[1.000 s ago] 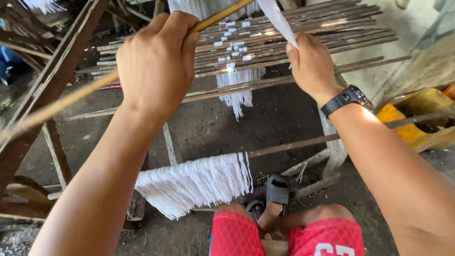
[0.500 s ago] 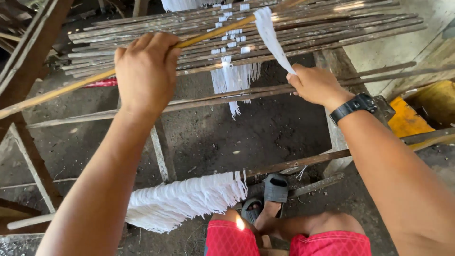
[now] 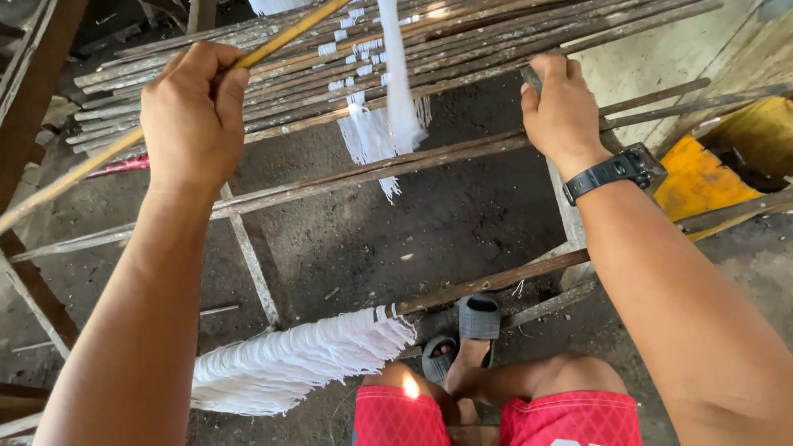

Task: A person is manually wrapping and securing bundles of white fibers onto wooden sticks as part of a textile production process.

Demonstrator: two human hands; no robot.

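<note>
Rack of dark sticks [image 3: 462, 49] spans the upper frame, laid side by side so white strands [image 3: 396, 99] hang free between them. Lower left, I see a white fringe bundle [image 3: 289, 363] draped on a rail. My left hand [image 3: 194, 111] has its grip closed around a yellow stick [image 3: 74, 173], held slantwise; my right hand [image 3: 566, 111] curls on a rack bar, steadying. Yellow container [image 3: 702, 177], right edge: contents hidden.

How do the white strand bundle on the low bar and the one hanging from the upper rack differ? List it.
The lower white bundle is broad, fanned out along a low bar beside the knees; the upper white bundle is narrower and hangs down between the rack's sticks. The lower bundle has no hand near it; the upper one hangs between the left hand and right hand. Both are white, fine strands draped over sticks.
</note>
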